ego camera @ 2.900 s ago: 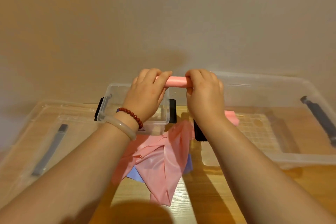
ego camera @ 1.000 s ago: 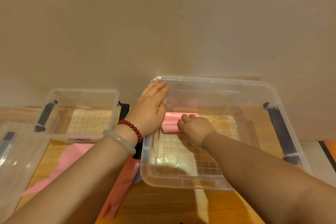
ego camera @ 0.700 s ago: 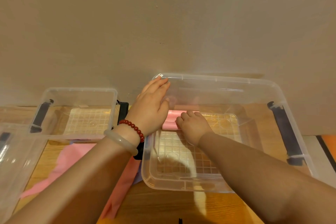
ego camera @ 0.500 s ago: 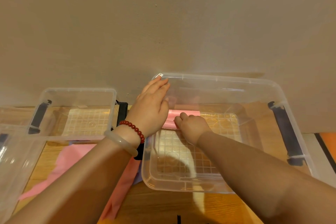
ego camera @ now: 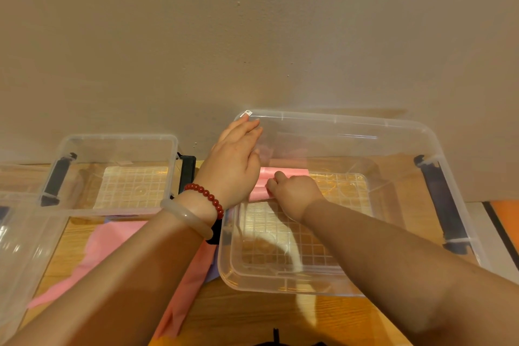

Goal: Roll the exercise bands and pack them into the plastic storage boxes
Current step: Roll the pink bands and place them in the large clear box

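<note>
right grip (ego camera: 295, 194) curls over smooth pink rolls (ego camera: 289, 172).

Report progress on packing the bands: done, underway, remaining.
Done: pink rolls lie in the far left corner of the big box. Underway: the right hand grips them while the left hand rests on the box wall. Remaining: a loose pink band and a purple band on the table need rolling; the small box looks empty.
</note>
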